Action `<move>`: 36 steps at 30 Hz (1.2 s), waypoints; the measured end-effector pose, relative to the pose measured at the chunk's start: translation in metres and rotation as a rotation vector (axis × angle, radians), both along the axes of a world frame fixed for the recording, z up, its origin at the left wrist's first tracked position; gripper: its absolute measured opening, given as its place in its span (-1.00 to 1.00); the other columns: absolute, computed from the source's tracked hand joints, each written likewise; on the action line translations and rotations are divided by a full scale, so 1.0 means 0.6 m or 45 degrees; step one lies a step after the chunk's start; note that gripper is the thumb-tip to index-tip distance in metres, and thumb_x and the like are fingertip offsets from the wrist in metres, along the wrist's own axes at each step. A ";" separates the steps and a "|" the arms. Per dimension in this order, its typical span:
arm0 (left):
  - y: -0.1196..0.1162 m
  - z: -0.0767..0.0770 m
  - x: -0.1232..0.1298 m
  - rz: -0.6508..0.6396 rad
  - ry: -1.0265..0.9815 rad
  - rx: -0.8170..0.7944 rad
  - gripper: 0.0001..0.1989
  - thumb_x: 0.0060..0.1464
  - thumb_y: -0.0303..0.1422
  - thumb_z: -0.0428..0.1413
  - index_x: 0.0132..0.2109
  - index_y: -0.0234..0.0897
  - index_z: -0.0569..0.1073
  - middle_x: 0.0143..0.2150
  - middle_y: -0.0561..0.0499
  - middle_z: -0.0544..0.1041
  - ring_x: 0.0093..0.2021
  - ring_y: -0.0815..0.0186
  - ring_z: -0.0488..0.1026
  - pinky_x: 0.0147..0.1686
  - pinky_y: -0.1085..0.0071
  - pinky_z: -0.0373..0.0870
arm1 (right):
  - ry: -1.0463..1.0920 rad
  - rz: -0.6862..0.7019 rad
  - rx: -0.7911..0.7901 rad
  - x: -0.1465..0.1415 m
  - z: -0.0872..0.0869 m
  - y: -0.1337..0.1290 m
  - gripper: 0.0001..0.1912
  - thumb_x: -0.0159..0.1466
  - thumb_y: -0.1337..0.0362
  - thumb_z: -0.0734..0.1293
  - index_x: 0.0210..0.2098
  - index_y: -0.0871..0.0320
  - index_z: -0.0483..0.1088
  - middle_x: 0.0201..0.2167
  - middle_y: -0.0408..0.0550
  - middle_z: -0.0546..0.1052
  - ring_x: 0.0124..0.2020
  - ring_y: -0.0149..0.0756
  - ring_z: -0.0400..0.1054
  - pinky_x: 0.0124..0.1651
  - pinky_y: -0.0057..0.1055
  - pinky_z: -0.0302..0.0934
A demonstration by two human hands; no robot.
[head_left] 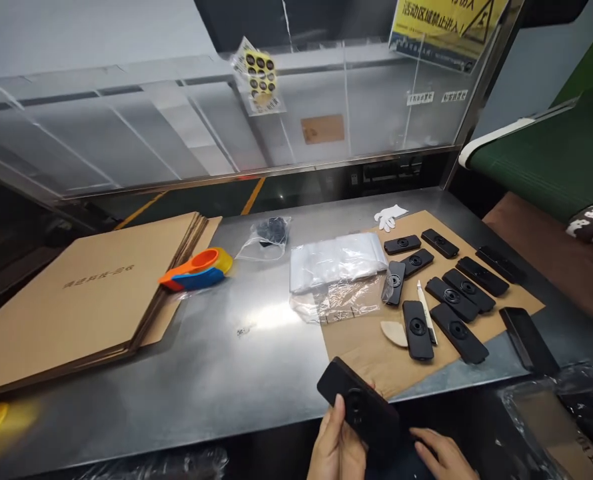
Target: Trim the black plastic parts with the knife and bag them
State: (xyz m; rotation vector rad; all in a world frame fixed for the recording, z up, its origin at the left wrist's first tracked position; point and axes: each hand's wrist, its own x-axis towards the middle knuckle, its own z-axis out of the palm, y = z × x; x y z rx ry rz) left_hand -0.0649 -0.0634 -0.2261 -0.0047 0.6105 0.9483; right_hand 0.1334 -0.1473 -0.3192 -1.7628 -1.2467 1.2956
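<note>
My left hand (339,443) is closed around a long black plastic housing (349,393) with a round feature on its face, held tilted above the table's front edge. Its thumb lies on the near side, and a fingertip shows behind the far edge. My right hand (441,455) is near the housing's lower end, fingers stretched and apart, with nothing visible in them; the frame cuts off part of it. Several similar black housings (418,328) lie on a brown cardboard sheet (361,353). Among them are a white pen-like tool (425,310) and a beige wedge-shaped piece (394,333).
A stack of flat cardboard (91,280) covers the table's left side, with an orange-and-blue tape dispenser (196,270) at its edge. Clear plastic bags (339,260), a bag with dark contents (271,233) and a white glove (389,217) lie farther back. A green conveyor belt (551,153) stands right.
</note>
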 end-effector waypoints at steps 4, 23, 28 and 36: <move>-0.044 0.005 0.023 0.106 0.154 0.093 -0.75 -0.09 -0.24 0.21 -0.22 -0.21 0.54 -0.24 -0.08 0.58 -0.03 0.12 0.42 0.07 0.15 0.20 | 0.108 0.059 0.120 -0.004 0.073 -0.006 -0.60 0.25 0.02 0.15 0.00 -0.03 0.35 -0.14 -0.01 0.52 -0.06 -0.09 0.35 0.05 -0.18 0.19; -0.126 0.032 0.050 -0.137 0.870 0.865 -0.67 -0.17 -0.30 0.23 -0.17 -0.20 0.54 -0.15 -0.10 0.54 -0.10 0.08 0.43 -0.08 0.32 0.32 | 0.691 0.129 0.201 -0.042 0.120 -0.025 -0.50 0.13 -0.02 0.29 -0.01 0.09 0.33 -0.08 0.05 0.45 0.01 -0.12 0.28 0.10 -0.21 0.09; -0.129 0.026 0.050 -0.133 0.986 0.913 -0.71 -0.15 -0.28 0.21 -0.19 -0.19 0.55 -0.10 -0.11 0.52 -0.07 0.06 0.41 -0.02 0.29 0.29 | 0.790 0.139 0.184 -0.038 0.118 -0.016 -0.56 0.12 0.03 0.32 -0.04 0.05 0.35 -0.13 0.00 0.47 -0.04 -0.16 0.31 0.05 -0.25 0.13; -0.098 0.023 0.048 -0.091 1.049 0.916 -0.71 -0.13 -0.26 0.20 -0.20 -0.21 0.55 -0.09 -0.15 0.51 -0.08 0.05 0.42 -0.01 0.25 0.28 | 0.867 0.234 0.178 -0.040 0.118 0.029 -0.57 0.14 0.08 0.32 -0.02 0.06 0.33 -0.16 -0.02 0.47 -0.07 -0.19 0.31 0.03 -0.28 0.13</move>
